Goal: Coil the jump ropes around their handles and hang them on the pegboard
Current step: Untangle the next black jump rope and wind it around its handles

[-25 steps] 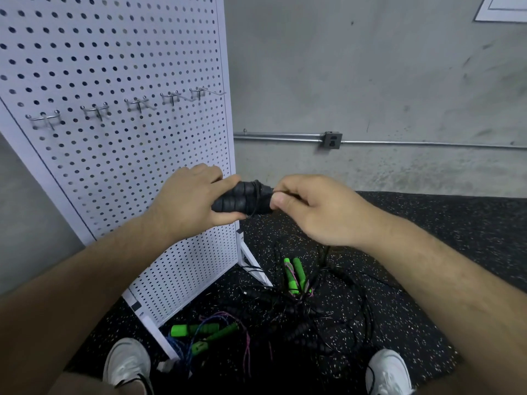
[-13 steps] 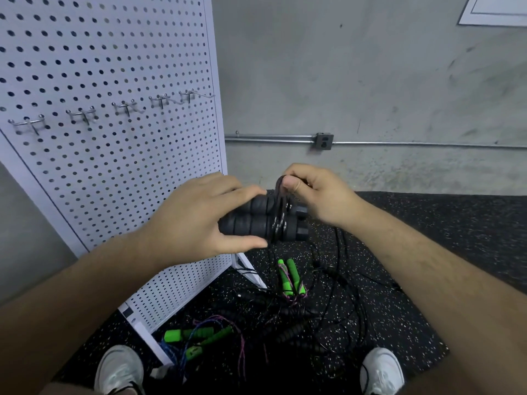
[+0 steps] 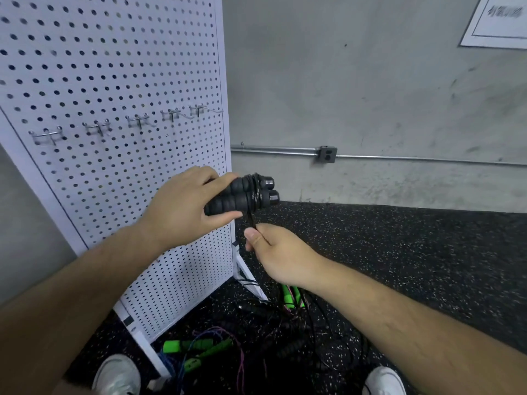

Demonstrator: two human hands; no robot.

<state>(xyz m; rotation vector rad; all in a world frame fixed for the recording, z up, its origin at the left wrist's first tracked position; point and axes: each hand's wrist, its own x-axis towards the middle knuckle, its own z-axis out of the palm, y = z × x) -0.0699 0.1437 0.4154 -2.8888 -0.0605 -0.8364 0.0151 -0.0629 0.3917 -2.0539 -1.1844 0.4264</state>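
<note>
Right hand (image 3: 279,255) has dropped below the black handles (image 3: 239,199), pinching cord (image 3: 251,220); left hand (image 3: 182,212) grips them. Keep wraps taut.

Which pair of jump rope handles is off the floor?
The black pair, gripped in the left hand with cord wound round it; the green pairs lie on the floor.

— What's at the back?
— A grey concrete wall (image 3: 370,81), scuffed, with a metal conduit (image 3: 273,150) running level into a dark outlet box (image 3: 328,154).
— Anything up high?
— A white paper notice (image 3: 499,21), top right, print blurred.
— And underfoot?
— Black rubber flooring (image 3: 427,252), flecked white.
</note>
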